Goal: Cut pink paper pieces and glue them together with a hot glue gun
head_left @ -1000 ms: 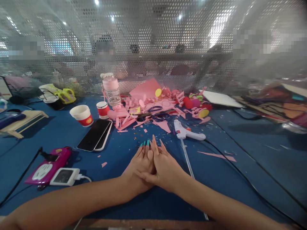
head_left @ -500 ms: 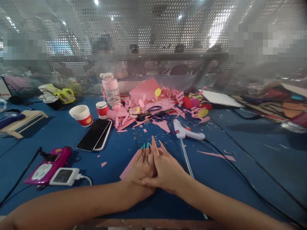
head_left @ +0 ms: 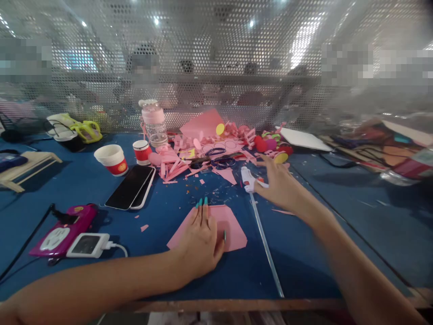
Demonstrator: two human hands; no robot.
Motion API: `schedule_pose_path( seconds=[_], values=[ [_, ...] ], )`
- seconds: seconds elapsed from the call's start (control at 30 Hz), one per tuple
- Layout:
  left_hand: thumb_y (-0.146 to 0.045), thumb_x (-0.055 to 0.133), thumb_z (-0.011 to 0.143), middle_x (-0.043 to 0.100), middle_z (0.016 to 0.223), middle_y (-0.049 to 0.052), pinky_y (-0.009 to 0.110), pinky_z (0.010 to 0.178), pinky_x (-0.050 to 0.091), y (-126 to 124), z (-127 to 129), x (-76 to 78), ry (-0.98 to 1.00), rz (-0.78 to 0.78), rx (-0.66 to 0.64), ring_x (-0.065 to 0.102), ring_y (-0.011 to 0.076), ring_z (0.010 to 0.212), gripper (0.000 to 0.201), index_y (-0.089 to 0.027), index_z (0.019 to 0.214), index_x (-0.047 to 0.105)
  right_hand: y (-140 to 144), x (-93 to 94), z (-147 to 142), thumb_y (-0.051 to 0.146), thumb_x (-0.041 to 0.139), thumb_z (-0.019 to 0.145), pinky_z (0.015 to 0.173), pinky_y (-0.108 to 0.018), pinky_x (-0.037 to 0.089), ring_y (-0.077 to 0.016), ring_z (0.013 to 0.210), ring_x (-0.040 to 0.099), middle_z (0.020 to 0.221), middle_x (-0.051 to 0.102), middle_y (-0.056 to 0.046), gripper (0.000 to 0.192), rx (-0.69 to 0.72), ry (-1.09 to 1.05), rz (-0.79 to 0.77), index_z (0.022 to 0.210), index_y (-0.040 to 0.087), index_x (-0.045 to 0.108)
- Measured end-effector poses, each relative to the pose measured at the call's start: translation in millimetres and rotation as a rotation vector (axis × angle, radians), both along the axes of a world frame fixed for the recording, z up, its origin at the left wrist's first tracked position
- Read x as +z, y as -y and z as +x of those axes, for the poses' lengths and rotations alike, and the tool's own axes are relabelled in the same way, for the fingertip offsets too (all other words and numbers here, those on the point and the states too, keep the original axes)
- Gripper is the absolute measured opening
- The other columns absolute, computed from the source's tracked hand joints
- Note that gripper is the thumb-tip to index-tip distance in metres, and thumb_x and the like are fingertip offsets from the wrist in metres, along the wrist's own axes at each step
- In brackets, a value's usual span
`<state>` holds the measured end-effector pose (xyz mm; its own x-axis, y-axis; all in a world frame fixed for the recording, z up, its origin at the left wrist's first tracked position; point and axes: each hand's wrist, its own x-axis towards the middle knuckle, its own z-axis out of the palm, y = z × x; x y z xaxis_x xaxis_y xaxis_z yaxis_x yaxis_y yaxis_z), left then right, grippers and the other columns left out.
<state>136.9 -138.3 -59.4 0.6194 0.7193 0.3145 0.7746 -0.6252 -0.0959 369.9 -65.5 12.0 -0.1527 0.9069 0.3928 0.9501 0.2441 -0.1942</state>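
Surface: a blue table top (head_left: pixel 338 216) is seen, with a worn wooden edge along the near side, and it's pretty cluttered.
Left hand: the left hand (head_left: pixel 199 241) is laid flat and open, palm down, on a pink sheet of paper (head_left: pixel 230 228); teal nails are visible.
Paper: the sheet is found flat on the blue top right in front, near the front edge, pinned under that palm.
Right hand: the right hand (head_left: pixel 279 185) is stretched out with fingers spread, nothing gripped yet; it's blurred, right at the white glue gun (head_left: pixel 249 179), and whether it's touched can't be told.
Middle pile: pink paper scraps (head_left: pixel 176 167) and scissors (head_left: pixel 213 158) are heaped behind the sheet, with a pink-lidded bottle (head_left: pixel 154 124) at the back.
Left side: two paper cups (head_left: pixel 111 160), stacked phones (head_left: pixel 131 186), and a magenta power strip (head_left: pixel 62 228) with a white charger (head_left: pixel 84 243) plugged in are spread out.
Room: the table is closed off at the back by a perforated metal screen (head_left: pixel 216 54); bright ceiling lights are glimpsed through the holes.
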Motion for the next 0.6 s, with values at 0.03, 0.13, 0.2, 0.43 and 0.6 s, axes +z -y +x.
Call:
schedule_pose_path(
  seconds=[0.03, 0.13, 0.2, 0.43, 0.6],
  values=[
    [-0.038, 0.041, 0.085, 0.053, 0.122, 0.033, 0.046, 0.098, 0.041, 0, 0, 0.0, -0.008, 0.006, -0.005, 0.051, 0.0382, 0.117, 0.056, 0.009, 0.114, 0.053, -7, -4.3, 12, 0.028, 0.059, 0.066, 0.091, -0.053, 0.037, -0.0401, 0.115, 0.046, 0.119, 0.054, -0.021, 0.07, -0.034, 0.11, -0.042, 0.131, 0.009, 0.039],
    [-0.036, 0.04, 0.085, 0.054, 0.12, 0.034, 0.046, 0.098, 0.04, -1, 0, -0.8, -0.009, 0.019, -0.018, 0.051, 0.0383, 0.117, 0.057, 0.012, 0.115, 0.051, -23, -24.8, 34, 0.026, 0.062, 0.059, 0.084, -0.049, 0.041, -0.0396, 0.107, 0.046, 0.109, 0.053, -0.019, 0.051, -0.043, 0.299, -0.225, 0.107, 0.012, 0.053],
    [-0.034, 0.04, 0.085, 0.054, 0.119, 0.035, 0.048, 0.098, 0.039, -1, 0, -1.4, -0.001, 0.014, -0.024, 0.052, 0.0391, 0.116, 0.056, 0.013, 0.115, 0.051, -30, -38.4, 38, 0.025, 0.058, 0.062, 0.08, -0.045, 0.043, -0.0345, 0.099, 0.049, 0.104, 0.053, -0.016, 0.04, -0.001, 0.314, -0.217, 0.1, 0.014, 0.053],
    [-0.036, 0.04, 0.084, 0.052, 0.121, 0.035, 0.051, 0.094, 0.04, -1, 0, 0.1, -0.008, -0.009, -0.001, 0.053, 0.0412, 0.114, 0.057, 0.01, 0.114, 0.053, -37, -41.6, 41, 0.023, 0.058, 0.065, 0.074, -0.037, 0.042, -0.0244, 0.082, 0.052, 0.088, 0.053, -0.011, 0.024, 0.061, 0.084, -0.092, 0.086, 0.015, 0.05],
    [-0.036, 0.037, 0.086, 0.054, 0.12, 0.034, 0.052, 0.1, 0.034, -1, -1, 2.3, 0.019, -0.029, -0.011, 0.052, 0.0384, 0.117, 0.056, 0.01, 0.115, 0.052, -9, -9.7, 33, 0.038, 0.048, 0.085, 0.047, -0.026, 0.031, -0.0108, 0.051, 0.037, 0.057, 0.042, 0.002, 0.021, 0.118, -0.409, -0.314, 0.081, 0.017, 0.054]
  ],
)
